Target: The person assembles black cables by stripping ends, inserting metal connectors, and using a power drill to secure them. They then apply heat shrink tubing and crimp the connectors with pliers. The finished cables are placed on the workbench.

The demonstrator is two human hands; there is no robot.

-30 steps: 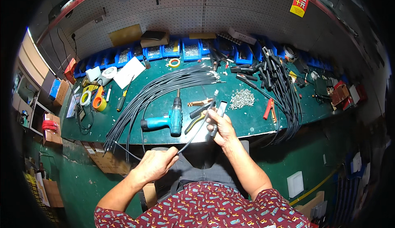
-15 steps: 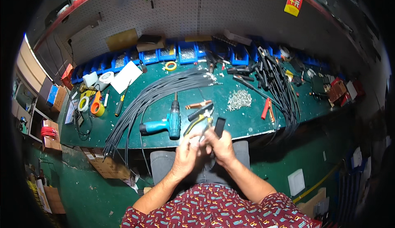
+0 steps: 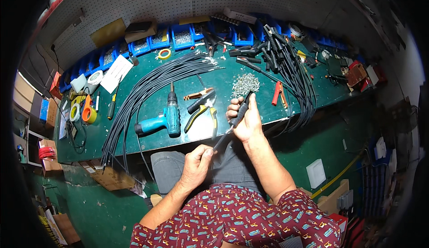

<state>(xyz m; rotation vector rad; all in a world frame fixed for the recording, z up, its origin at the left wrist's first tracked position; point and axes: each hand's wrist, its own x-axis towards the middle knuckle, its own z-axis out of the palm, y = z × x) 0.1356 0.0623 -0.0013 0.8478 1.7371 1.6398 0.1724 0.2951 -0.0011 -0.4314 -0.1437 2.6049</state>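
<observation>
My right hand (image 3: pixel 249 125) is closed around a black ribbed handle sleeve (image 3: pixel 241 111), tilted up toward the heap of small metal parts (image 3: pixel 245 84). From the sleeve's lower end a thin black cable (image 3: pixel 222 139) runs down to my left hand (image 3: pixel 197 165), which pinches it at the front table edge. Yellow-and-black pliers (image 3: pixel 195 117) lie on the table ahead of my left hand, their handles spread. Beside them rest a black handle piece (image 3: pixel 201 101) and a copper clamp part (image 3: pixel 196 94). A teal power drill (image 3: pixel 166 121) lies further left.
A long bundle of black cables (image 3: pixel 134 93) curves across the table's left half. Black-handled clamps with cables (image 3: pixel 279 53) pile up at the right, near a red-and-copper clamp (image 3: pixel 277 94). Blue bins (image 3: pixel 182 41) line the back. A screwdriver (image 3: pixel 111 107) and tape rolls (image 3: pixel 89 114) lie left.
My hands, close together before, have moved apart. The right one has gone forward with the black sleeve, drawing the cable straight between both hands. The whole view has shifted.
</observation>
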